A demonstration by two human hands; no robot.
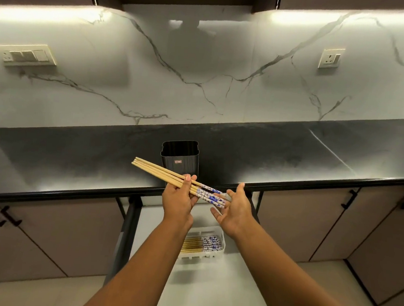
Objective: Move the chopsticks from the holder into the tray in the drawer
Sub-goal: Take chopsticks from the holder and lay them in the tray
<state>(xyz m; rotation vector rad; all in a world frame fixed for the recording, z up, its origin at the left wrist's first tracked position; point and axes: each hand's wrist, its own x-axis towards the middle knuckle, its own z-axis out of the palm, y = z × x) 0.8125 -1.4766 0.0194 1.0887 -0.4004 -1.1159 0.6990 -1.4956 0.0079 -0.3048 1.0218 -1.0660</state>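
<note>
My left hand [179, 199] grips a bundle of several wooden chopsticks [160, 172] with blue-and-white patterned ends, held nearly level above the counter's front edge. My right hand [234, 209] is spread open beside the patterned ends, its fingertips touching or almost touching them. Behind the hands a dark ribbed holder [180, 157] stands on the black counter, and no chopsticks show in it. Below, in the open drawer [209, 286], a white tray [221, 236] holds several more chopsticks [201, 244] lying side by side.
The black countertop [292, 155] runs left to right below a marbled white wall. Beige cabinet doors with black handles [348, 199] flank the drawer. A switch panel [25, 54] and a socket [330, 58] sit on the wall.
</note>
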